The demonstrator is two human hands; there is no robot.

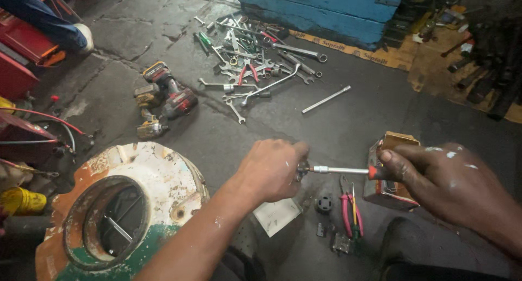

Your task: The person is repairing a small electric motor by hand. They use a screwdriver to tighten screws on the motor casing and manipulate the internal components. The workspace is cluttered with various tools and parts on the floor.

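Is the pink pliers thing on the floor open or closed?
Closed. The pliers lie flat on the floor with both pink handles close together, near-parallel. The jaws end is too dark to see clearly.

My left hand [270,169] closes around the metal tip of a screwdriver [340,170], and my right hand [443,186] grips its red handle. Below the shaft lie pink pliers [348,213] and a small black part [324,204]. A round rusty casing [163,172] sits to the left; wrenches [255,63] and a cordless drill [171,93] lie beyond.
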